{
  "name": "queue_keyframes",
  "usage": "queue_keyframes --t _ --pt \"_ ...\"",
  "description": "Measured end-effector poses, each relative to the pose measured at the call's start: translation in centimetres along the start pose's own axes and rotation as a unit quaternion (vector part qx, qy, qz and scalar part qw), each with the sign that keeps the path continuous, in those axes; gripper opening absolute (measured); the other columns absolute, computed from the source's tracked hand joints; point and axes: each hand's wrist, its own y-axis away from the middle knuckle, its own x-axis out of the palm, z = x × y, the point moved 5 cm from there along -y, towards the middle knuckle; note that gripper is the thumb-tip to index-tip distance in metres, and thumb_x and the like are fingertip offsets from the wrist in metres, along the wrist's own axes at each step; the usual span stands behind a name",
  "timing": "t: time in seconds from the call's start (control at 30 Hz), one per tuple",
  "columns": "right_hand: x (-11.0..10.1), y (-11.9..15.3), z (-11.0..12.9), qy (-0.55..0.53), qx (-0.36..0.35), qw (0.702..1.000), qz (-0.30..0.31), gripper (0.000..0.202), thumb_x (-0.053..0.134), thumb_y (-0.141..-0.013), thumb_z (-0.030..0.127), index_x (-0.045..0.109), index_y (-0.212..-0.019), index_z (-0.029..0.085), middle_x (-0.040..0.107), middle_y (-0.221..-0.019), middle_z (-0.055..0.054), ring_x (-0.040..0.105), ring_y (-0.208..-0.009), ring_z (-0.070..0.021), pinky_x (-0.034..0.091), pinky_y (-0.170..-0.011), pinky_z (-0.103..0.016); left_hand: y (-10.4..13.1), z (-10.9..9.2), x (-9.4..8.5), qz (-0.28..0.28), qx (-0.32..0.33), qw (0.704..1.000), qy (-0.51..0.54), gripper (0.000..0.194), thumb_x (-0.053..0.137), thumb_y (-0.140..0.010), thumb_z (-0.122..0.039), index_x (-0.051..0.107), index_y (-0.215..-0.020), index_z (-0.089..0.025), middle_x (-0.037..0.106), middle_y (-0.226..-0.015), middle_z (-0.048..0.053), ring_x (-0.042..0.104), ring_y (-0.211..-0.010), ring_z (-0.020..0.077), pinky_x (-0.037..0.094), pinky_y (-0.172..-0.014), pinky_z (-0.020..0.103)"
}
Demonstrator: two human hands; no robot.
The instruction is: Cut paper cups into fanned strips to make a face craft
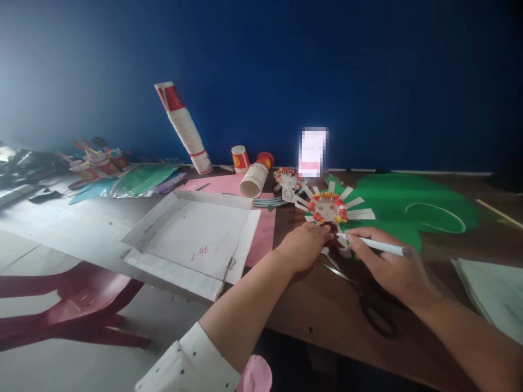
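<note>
A paper cup figure (329, 209), cut into white strips that fan out round a red and yellow ring with a drawn face, lies on the brown table. My left hand (304, 246) holds its lower part down, with the fingertips partly hidden. Between the fingers of my right hand (386, 261) is a white marker pen (382, 246), its tip touching or very close to the figure's lower part beside my left fingertips. Black-handled scissors (368, 302) lie beneath and beside my right hand. Another such figure (286, 182) sits just behind.
A shallow white cardboard tray (183, 231) lies left of my arm. Paper cups stand in a tall leaning stack (186, 130), with more cups (255, 177) beside it. Green sheet (392, 201) and papers (494, 288) are right; a lit, blurred screen (313, 152) stands behind. A red chair (81, 299) is lower left.
</note>
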Motion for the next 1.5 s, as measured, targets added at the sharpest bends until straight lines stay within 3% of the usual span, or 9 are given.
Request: queue_keyframes --t 0.13,0.23,0.4,0.6,0.73,1.03,1.27,1.37,1.5 --pt "0.2 0.2 -0.2 -0.024 -0.024 0.999 -0.015 0.024 0.059 -0.096 0.04 0.073 -0.108 0.025 0.079 -0.108 -0.005 0.074 -0.098 -0.0248 0.057 -0.09 -0.036 -0.2 0.2 0.3 -0.004 -0.014 1.0 -0.003 0.038 0.041 -0.099 -0.016 0.059 -0.133 -0.019 0.063 -0.132 0.012 0.058 -0.121 0.022 0.049 -0.101 0.033" --pt "0.4 0.4 0.1 -0.028 -0.052 0.998 -0.018 0.023 0.059 -0.096 0.037 0.073 -0.11 0.025 0.078 -0.112 -0.005 0.073 -0.102 -0.0251 0.056 -0.095 -0.038 -0.2 0.2 0.4 -0.011 -0.012 1.0 0.001 0.039 0.04 -0.099 -0.016 0.059 -0.133 -0.018 0.064 -0.132 0.012 0.058 -0.121 0.0226 0.05 -0.102 0.034" --pt "-0.2 0.5 0.4 -0.012 -0.068 0.997 -0.03 0.023 0.061 -0.094 0.034 0.072 -0.113 0.025 0.078 -0.111 -0.006 0.074 -0.096 -0.0243 0.058 -0.091 -0.036 -0.2 0.4 0.5 -0.008 -0.018 0.999 0.033 0.041 0.041 -0.099 -0.016 0.06 -0.136 -0.018 0.059 -0.144 0.009 0.055 -0.128 0.023 0.047 -0.108 0.035" --pt "-1.5 0.6 1.3 0.013 -0.058 0.998 -0.013 0.016 0.058 -0.094 0.036 0.07 -0.101 0.028 0.079 -0.093 -0.004 0.075 -0.083 -0.0237 0.058 -0.08 -0.034 -0.1 0.6 0.7 -0.009 -0.019 0.999 0.05 0.039 0.04 -0.101 -0.019 0.062 -0.134 -0.017 0.057 -0.146 0.007 0.052 -0.132 0.0203 0.044 -0.111 0.034" --pt "-1.5 0.4 1.3 0.003 -0.042 0.999 -0.013 0.017 0.057 -0.094 0.037 0.071 -0.098 0.028 0.079 -0.096 -0.005 0.074 -0.087 -0.0254 0.058 -0.082 -0.037 0.0 0.4 0.4 -0.02 -0.022 0.999 0.034 0.037 0.041 -0.101 -0.021 0.066 -0.129 -0.022 0.055 -0.148 0.005 0.052 -0.131 0.0206 0.047 -0.108 0.034" --pt "-0.9 0.1 0.7 -0.025 -0.06 0.998 -0.011 0.017 0.058 -0.094 0.033 0.073 -0.1 0.025 0.078 -0.102 -0.005 0.074 -0.094 -0.0245 0.057 -0.09 -0.038 0.0 0.3 0.0 -0.042 -0.055 0.997 0.02 0.041 0.034 -0.105 -0.034 0.068 -0.125 -0.023 0.058 -0.129 0.009 0.056 -0.117 0.0241 0.052 -0.095 0.036" --pt "-0.5 0.1 0.2 -0.033 -0.049 0.998 -0.002 0.018 0.059 -0.094 0.034 0.074 -0.102 0.026 0.078 -0.105 -0.005 0.073 -0.098 -0.0256 0.057 -0.092 -0.039 0.1 -0.7 -1.1 -0.042 -0.053 0.995 -0.078 0.044 0.032 -0.105 -0.032 0.074 -0.11 -0.019 0.062 -0.115 0.012 0.053 -0.113 0.0266 0.045 -0.099 0.042" --pt "-0.8 0.1 0.4 -0.045 -0.049 0.998 -0.006 0.018 0.059 -0.094 0.034 0.074 -0.101 0.027 0.078 -0.104 -0.005 0.074 -0.098 -0.0262 0.057 -0.092 -0.039 0.2 -1.4 -1.4 -0.049 -0.041 0.994 -0.092 0.037 0.04 -0.101 -0.032 0.073 -0.11 -0.019 0.063 -0.112 0.012 0.054 -0.11 0.0281 0.045 -0.095 0.043" --pt "-0.9 -0.1 0.4 -0.057 -0.042 0.997 -0.007 0.018 0.06 -0.093 0.036 0.074 -0.099 0.028 0.079 -0.104 -0.005 0.074 -0.096 -0.0266 0.058 -0.091 -0.04 0.4 -2.0 -1.6 -0.051 -0.069 0.992 -0.093 0.042 0.039 -0.101 -0.043 0.073 -0.106 -0.018 0.065 -0.11 0.013 0.056 -0.107 0.0303 0.046 -0.091 0.046"
